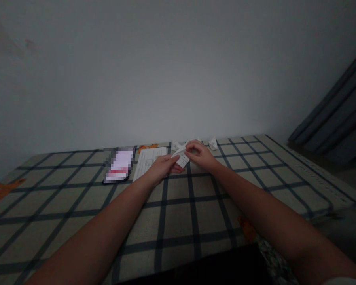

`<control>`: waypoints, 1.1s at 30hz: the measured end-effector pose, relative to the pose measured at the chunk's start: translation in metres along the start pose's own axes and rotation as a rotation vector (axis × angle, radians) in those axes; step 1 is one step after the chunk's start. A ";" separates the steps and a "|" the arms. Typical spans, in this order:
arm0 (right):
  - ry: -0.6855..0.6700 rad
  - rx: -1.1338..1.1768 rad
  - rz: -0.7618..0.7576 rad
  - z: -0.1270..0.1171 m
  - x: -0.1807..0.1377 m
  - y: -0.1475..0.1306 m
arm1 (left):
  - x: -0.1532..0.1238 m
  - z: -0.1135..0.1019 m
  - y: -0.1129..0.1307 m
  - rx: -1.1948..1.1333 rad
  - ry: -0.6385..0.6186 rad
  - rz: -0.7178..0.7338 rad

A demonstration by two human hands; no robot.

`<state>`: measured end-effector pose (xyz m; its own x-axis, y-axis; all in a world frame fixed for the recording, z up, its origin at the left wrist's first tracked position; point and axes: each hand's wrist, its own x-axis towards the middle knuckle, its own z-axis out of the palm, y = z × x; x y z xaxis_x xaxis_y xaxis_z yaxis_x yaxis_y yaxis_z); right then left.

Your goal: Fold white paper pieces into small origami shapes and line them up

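Observation:
A small piece of folded white paper [183, 160] with dark printed marks is held up between both hands over the table. My left hand [163, 165] grips its left side, thumb on top and fingers underneath. With thumb and fingertips pinched together, my right hand [202, 155] holds its upper right edge. Behind the hands lie white folded paper pieces, partly hidden by them; another folded paper piece [213, 143] sits to the right. Left of my left hand is a printed sheet [146, 159] with lines and a drawing, partly covered by that hand.
A phone [120, 165] with a lit, blurred screen lies left of the sheet. The checked tablecloth [178, 217] with orange figures covers the surface, which meets a pale wall [178, 71] at the back. A dark curtain [338, 95] hangs at the right.

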<state>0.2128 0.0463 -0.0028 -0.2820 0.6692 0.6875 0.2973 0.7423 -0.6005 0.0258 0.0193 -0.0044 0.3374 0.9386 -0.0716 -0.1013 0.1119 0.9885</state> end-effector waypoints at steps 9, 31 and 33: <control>-0.100 -0.088 -0.026 -0.003 -0.002 -0.009 | 0.001 -0.003 0.003 -0.173 0.026 0.023; -0.058 0.339 0.367 0.000 0.001 -0.003 | 0.001 -0.003 0.005 -0.080 0.005 0.107; -0.143 0.366 0.450 0.001 0.001 -0.002 | 0.001 -0.003 0.004 -0.052 -0.028 0.104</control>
<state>0.2113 0.0453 -0.0012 -0.3292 0.8998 0.2862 0.0893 0.3314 -0.9392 0.0228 0.0214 -0.0009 0.3486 0.9366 0.0353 -0.1854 0.0320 0.9821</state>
